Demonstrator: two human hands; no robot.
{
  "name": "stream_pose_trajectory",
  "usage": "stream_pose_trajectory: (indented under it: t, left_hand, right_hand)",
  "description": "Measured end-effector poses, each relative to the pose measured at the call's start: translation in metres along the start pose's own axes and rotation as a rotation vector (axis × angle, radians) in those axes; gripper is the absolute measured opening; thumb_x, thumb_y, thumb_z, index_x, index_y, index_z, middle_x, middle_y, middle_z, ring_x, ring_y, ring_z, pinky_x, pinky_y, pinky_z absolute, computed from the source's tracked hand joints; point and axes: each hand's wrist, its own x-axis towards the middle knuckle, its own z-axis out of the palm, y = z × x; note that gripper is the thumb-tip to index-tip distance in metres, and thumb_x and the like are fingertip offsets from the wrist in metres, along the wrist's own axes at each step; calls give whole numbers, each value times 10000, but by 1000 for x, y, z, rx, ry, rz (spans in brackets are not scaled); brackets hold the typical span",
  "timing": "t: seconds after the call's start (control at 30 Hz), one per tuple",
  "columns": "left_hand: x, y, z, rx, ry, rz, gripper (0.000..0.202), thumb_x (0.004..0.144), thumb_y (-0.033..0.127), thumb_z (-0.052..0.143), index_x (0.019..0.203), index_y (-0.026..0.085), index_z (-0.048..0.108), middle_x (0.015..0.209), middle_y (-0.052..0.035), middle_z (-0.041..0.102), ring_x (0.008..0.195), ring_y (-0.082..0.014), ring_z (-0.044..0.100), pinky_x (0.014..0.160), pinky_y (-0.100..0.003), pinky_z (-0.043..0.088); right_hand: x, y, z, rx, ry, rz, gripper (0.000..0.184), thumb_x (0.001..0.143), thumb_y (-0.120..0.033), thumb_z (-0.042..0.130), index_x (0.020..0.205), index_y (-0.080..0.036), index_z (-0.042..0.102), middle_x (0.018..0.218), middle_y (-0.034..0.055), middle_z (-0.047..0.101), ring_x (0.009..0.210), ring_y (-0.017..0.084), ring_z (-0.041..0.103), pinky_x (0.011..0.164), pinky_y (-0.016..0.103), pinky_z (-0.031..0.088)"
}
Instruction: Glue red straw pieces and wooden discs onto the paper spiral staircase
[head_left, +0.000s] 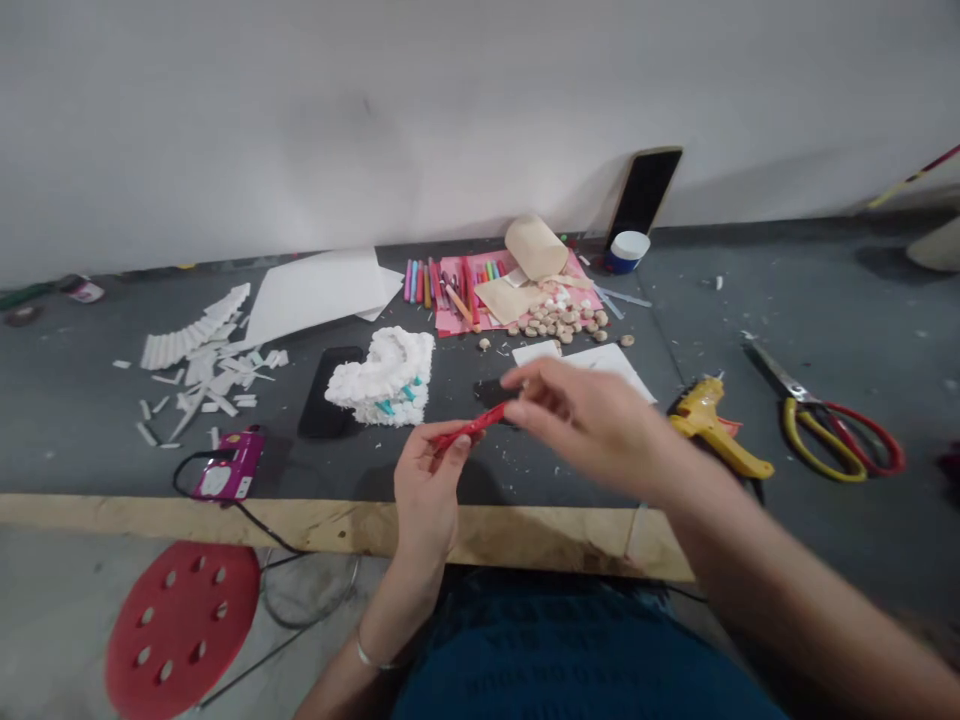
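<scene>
My left hand (429, 490) is closed around a slim, shiny red stick-like piece (471, 428), whose exact kind I cannot make out. Slanting up to the right, its far end meets the thumb side of my right hand (574, 415). That hand is slightly blurred, its thumb and forefinger apart; whether it touches the red piece is unclear. Just beyond my left hand sits a white, crumbly-coated model (390, 365) with small teal pieces on its side. White paper pieces (611, 365) lie partly hidden behind my right hand.
A yellow glue gun (705, 425) and scissors (806, 400) lie at right. Pebbles (559, 322), markers (420, 282) and a beige cup (535, 248) are farther back. Leftward are a dark phone (324, 395), white scraps (206, 375), a purple box (234, 465) with a cable, and a red stool (182, 628).
</scene>
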Motion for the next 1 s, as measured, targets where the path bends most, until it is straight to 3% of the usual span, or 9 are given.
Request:
stream_pose_trajectory:
  t: [0.1, 0.2, 0.27, 0.37, 0.5, 0.67, 0.77, 0.87, 1.0]
  left_hand:
    - [-7, 1, 7, 175, -64, 141, 94, 818, 246, 725, 867, 186, 673, 931, -45, 723, 905, -149, 685, 808, -269, 549]
    - [-15, 1, 15, 256, -138, 239, 70, 826, 224, 709, 807, 185, 654, 924, -49, 722, 898, -153, 684, 769, -264, 551]
    - [-19, 1, 19, 292, -163, 256, 79, 833, 236, 700, 798, 185, 651, 914, -51, 718, 877, -158, 683, 748, -272, 554]
    - [-21, 2, 18, 425, -178, 281, 87, 844, 270, 689, 813, 189, 676, 878, -46, 708, 849, -162, 670, 742, -280, 550]
    - [-16, 10, 13, 661, -259, 275, 106, 853, 289, 676, 808, 202, 716, 815, -31, 712, 773, -150, 659, 711, -261, 538]
    - [-5, 13, 10, 501, -323, -37, 176, 823, 344, 685, 760, 180, 695, 696, -6, 680, 573, -132, 650, 525, -240, 556]
    - [-3, 9, 8, 415, -361, -148, 177, 822, 349, 682, 813, 173, 694, 717, -18, 700, 604, -154, 686, 554, -267, 593]
    - [-4, 9, 6, 486, -430, -107, 171, 857, 315, 648, 941, 183, 717, 819, -48, 733, 710, -172, 714, 641, -282, 604]
    - [-5, 13, 5, 718, -524, 49, 136, 880, 268, 625, 866, 201, 743, 771, -35, 718, 710, -160, 693, 643, -252, 561]
  right_hand:
    - [-41, 19, 32, 504, 70, 190, 321, 877, -442, 624, 1074, -206, 530, 826, 15, 661, 674, 145, 629, 596, 281, 498]
    - [-49, 39, 55, 880, 251, 250, 363, 820, -412, 695, 1067, -225, 505, 797, -23, 639, 636, 119, 618, 603, 277, 523]
    - [-47, 45, 61, 982, 236, 276, 335, 798, -401, 724, 1023, -214, 560, 775, -23, 648, 651, 119, 629, 635, 284, 540]
    - [-47, 46, 62, 980, 215, 286, 252, 790, -403, 737, 875, -187, 640, 735, -11, 660, 639, 113, 626, 650, 285, 549]
    - [-50, 45, 59, 831, 274, 319, 241, 755, -401, 764, 819, -185, 680, 683, -5, 665, 602, 118, 611, 600, 284, 542]
    - [-51, 44, 55, 760, 286, 333, 208, 733, -385, 765, 781, -194, 701, 705, 13, 692, 591, 127, 609, 586, 302, 545]
    - [-51, 47, 53, 745, 287, 338, 178, 741, -359, 756, 797, -196, 712, 676, 0, 686, 582, 126, 610, 586, 296, 536]
    - [-52, 52, 52, 712, 276, 340, 170, 763, -346, 743, 844, -198, 725, 634, -15, 666, 589, 128, 616, 604, 291, 527]
    - [-54, 56, 53, 686, 232, 323, 160, 792, -330, 719, 890, -205, 740, 676, -10, 675, 625, 131, 624, 629, 290, 520]
